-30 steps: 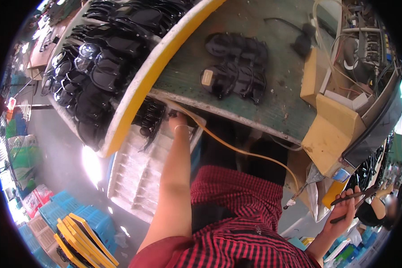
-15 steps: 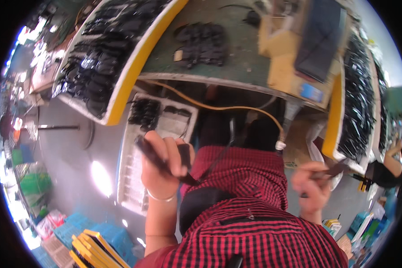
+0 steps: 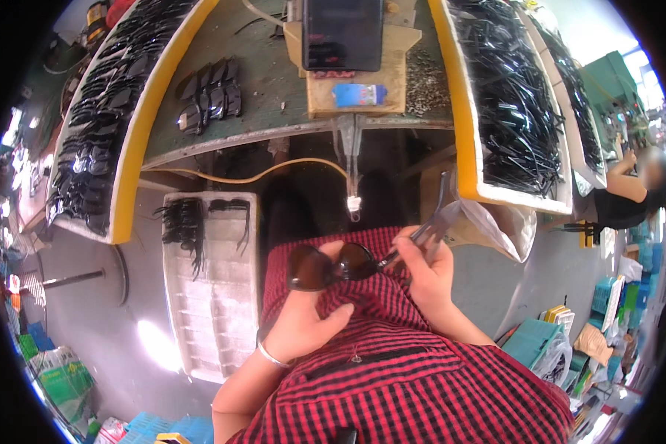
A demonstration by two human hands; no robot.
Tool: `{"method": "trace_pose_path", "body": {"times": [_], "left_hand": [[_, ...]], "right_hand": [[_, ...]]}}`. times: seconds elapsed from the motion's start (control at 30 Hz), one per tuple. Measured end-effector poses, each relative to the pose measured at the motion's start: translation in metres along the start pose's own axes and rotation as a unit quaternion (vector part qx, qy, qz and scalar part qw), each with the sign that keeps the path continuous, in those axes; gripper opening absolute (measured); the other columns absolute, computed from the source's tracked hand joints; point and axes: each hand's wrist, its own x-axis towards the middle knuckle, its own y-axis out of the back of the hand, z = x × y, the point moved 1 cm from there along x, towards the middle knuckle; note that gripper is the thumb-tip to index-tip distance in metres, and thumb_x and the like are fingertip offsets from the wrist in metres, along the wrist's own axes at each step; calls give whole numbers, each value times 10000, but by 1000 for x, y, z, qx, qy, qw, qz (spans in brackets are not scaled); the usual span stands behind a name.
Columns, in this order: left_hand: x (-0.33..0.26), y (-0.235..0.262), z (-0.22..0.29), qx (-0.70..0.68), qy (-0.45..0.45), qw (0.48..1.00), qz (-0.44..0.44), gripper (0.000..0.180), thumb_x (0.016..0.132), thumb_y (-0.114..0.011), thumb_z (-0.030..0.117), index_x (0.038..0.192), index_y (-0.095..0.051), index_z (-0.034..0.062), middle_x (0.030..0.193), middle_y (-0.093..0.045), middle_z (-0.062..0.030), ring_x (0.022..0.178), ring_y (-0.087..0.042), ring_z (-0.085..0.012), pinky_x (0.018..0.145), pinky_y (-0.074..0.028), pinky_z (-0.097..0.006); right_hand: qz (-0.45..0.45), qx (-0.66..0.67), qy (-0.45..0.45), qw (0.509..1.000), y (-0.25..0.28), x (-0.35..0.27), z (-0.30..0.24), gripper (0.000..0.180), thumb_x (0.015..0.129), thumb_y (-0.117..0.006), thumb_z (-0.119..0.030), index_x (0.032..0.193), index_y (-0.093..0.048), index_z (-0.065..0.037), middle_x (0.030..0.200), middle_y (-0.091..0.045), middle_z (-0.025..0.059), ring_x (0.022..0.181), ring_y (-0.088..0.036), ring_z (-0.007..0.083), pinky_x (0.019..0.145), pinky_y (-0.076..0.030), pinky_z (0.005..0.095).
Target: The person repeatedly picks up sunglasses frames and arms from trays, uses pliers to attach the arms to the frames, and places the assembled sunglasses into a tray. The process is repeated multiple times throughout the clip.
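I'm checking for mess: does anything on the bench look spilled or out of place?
Yes: small bits lie scattered on the bench between the tan block and the right yellow-sided tray. They look spilled, being loose and uncontained; too small to identify.

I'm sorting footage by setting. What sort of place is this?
Probably an eyewear workshop: dark-lensed glasses are being handled, a yellow-edged tray at right is piled with thin black strips, and what looks like more eyewear lies on the workbench.

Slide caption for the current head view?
Left hand holds round brown-lensed sunglasses, right hand grips slim dark strips, above a red-and-black checked garment.
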Motion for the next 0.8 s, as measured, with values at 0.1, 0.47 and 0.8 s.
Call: {"method": "trace_pose_path", "body": {"times": [0.1,0.47,0.8], "left_hand": [[5,-10,4,-160,97,979,76,595,903,-620,74,1427,-341,46,1274,-510,-119,1157,-561,-229,980,-491,-392],[67,1,-6,-266,90,941,186,364,1029,-455,243,1313,-495,19,1159,-607,-120,978,-643,-213,857,-565,-382],[63,6,-2,-185,65,964,181,358,1030,-456,242,1295,-500,4,1153,-601,-113,984,-636,-215,846,-559,-362]], "right_hand": [[-67,-99,81,990,-10,9,13,99,944,-600,-60,985,-605,29,836,-616,40,700,-630,110,642,-513,241],[-12,35,90,995,-24,42,16,129,970,-560,-53,1074,-578,20,915,-627,66,830,-674,160,777,-534,267],[-10,35,65,997,-24,37,16,147,965,-573,-66,1078,-595,27,975,-647,78,863,-654,149,810,-517,262]]}}
